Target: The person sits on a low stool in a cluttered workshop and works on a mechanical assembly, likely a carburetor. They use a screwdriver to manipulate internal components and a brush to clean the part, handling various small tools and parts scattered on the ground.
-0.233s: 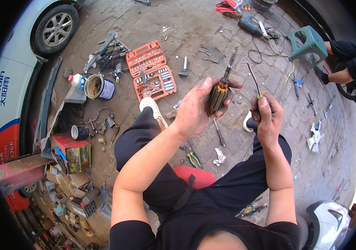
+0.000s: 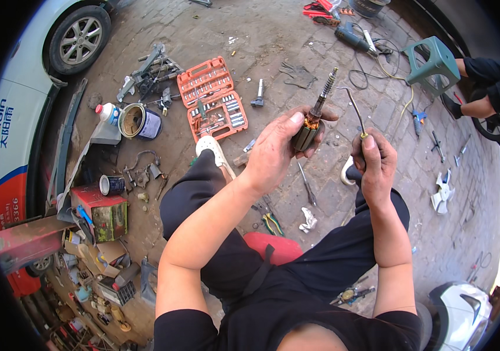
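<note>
My left hand point(image 2: 273, 149) is wrapped round a motor armature point(image 2: 305, 134) with copper windings. Its shaft, with a coil spring near the tip, points up and to the right. In my right hand point(image 2: 374, 159) is a hooked pick point(image 2: 355, 110), gripped between thumb and fingers. The bent metal tip of the pick is close to the armature's shaft but apart from it. Both hands are raised over the ground, in front of my knees. Fingers of my left hand partly hide the armature's body.
An orange socket set case point(image 2: 212, 96) lies unfolded beyond my left foot. Below my hands are a screwdriver point(image 2: 307, 186), pliers point(image 2: 273, 224) and crumpled tissue point(image 2: 307, 220). A green stool point(image 2: 432, 63) and a seated person's legs point(image 2: 478, 107) are at right. A paint can point(image 2: 149, 124) stands left.
The armature has tilted slightly further to the right in my left hand, with its shaft tip now nearer the pick's side. My right hand has hardly moved.
</note>
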`<move>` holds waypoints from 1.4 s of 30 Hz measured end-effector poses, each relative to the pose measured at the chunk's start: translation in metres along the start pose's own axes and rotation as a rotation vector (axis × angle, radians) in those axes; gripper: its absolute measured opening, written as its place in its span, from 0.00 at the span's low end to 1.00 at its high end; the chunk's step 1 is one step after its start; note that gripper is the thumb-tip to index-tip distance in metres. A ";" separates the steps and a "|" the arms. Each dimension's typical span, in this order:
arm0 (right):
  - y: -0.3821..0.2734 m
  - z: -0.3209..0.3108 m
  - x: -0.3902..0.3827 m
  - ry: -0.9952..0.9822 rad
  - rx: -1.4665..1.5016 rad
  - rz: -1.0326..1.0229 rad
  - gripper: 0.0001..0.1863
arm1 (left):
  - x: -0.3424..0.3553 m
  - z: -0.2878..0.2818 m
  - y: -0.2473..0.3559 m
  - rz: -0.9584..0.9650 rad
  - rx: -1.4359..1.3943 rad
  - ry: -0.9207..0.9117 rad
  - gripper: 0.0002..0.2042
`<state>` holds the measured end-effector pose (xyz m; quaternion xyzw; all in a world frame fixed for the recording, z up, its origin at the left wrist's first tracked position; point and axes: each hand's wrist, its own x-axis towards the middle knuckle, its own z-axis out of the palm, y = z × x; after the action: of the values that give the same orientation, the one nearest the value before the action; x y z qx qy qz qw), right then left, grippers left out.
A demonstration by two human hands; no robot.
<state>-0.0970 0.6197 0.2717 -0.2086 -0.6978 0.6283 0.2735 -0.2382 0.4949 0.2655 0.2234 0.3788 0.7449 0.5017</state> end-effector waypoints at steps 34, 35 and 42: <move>0.398 0.010 -0.153 -0.037 -1.065 0.956 0.25 | -0.026 -0.144 -0.076 -0.399 0.231 0.488 0.11; 0.402 0.007 -0.156 -0.060 -1.105 0.936 0.24 | -0.021 -0.138 -0.074 -0.364 0.195 0.523 0.12; 0.377 0.018 -0.147 0.124 -0.870 0.715 0.19 | -0.005 -0.104 -0.043 -0.281 -0.114 0.478 0.19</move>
<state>-0.0164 0.5590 -0.1206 -0.5619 -0.7611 0.3230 -0.0268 -0.2854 0.4641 0.1676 -0.0420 0.4715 0.7195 0.5082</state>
